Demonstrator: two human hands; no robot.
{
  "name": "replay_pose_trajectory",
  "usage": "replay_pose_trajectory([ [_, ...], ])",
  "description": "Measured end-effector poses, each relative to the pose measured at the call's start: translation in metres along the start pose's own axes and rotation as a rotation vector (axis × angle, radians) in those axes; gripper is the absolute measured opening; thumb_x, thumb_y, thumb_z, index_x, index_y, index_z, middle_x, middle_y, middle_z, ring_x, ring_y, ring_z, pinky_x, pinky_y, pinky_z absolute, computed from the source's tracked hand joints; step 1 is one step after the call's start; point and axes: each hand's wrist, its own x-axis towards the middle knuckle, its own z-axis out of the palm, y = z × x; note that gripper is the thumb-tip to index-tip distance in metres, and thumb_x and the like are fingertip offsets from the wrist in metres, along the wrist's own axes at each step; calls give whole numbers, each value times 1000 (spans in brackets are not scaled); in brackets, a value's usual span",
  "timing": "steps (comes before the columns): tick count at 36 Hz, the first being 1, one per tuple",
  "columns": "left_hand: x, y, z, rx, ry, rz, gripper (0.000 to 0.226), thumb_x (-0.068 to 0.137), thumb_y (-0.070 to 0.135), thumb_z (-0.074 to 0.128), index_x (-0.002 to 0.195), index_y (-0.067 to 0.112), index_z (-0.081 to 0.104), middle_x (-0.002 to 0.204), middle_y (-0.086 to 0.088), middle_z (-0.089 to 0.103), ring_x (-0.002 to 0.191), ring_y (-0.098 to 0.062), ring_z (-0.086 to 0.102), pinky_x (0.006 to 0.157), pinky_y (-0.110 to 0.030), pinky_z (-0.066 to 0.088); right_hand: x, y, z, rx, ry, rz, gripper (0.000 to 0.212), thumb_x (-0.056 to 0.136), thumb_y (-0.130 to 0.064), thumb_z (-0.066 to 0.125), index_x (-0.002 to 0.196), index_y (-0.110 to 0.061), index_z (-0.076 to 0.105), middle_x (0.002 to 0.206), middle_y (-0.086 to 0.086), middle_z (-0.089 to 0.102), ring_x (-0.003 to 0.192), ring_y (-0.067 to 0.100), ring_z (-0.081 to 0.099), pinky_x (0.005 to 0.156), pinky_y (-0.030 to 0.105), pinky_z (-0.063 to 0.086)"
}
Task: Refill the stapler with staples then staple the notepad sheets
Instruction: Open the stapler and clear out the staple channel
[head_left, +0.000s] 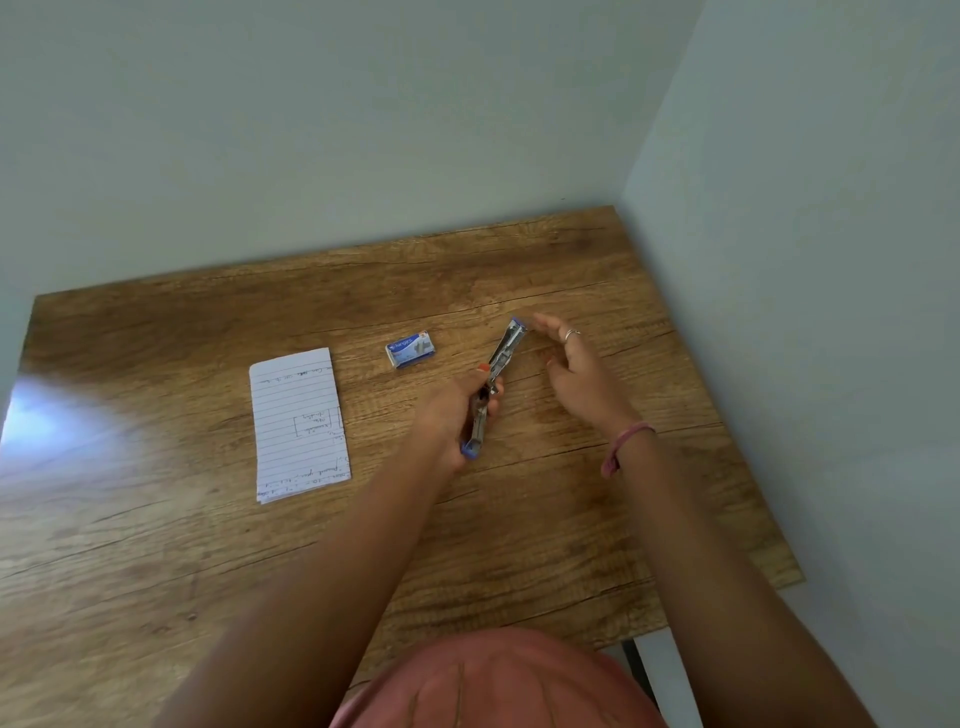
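A blue and metal stapler (503, 358) is swung fully open, its two halves in one long line above the wooden table (156, 545). My left hand (452, 415) grips it near the hinge. My right hand (574, 366) hovers just right of the stapler's far tip, fingers spread, holding nothing. A small blue staple box (410, 349) lies on the table left of the stapler. The lined notepad sheets (298, 423), with some handwriting, lie flat further left.
The table stands in a corner, with pale walls (805, 260) behind it and close on the right. Its right edge runs diagonally toward me. A bright glare patch sits on the left part of the tabletop.
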Motion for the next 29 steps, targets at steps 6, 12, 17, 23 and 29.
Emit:
replay_pose_trajectory([
  [6,1,-2,-4,384,147,325,17,93,19,62,81,10,68,72,-6,71,55,-8,63,63,-24,56,-6,7,12,83,109,22,65,86,12,42,142,-21,40,139,-6,51,129,8,44,112,42,33],
  [12,1,3,-13,802,177,607,13,93,28,60,96,20,70,75,-1,72,73,-19,70,78,-41,58,-5,7,16,-9,157,-1,65,85,11,43,142,-22,41,139,-6,52,131,12,44,113,49,29],
  [17,0,7,-24,1063,138,814,22,94,31,59,107,18,70,70,-4,67,56,-7,54,52,-14,41,-8,6,15,4,152,-27,65,84,11,42,141,-21,42,138,-4,53,131,12,44,114,49,27],
  [23,-5,12,-31,1250,19,992,27,95,23,58,118,11,65,78,-5,70,66,-18,63,64,-28,54,-10,5,15,7,147,-71,59,88,10,43,141,-16,44,137,-1,55,129,11,48,113,45,32],
  [29,-8,14,-35,1403,-76,1233,24,90,9,63,113,2,66,109,-11,71,100,-21,66,88,-12,39,-10,7,12,30,117,-43,63,87,14,42,142,-18,42,136,-1,54,129,12,46,112,45,33],
])
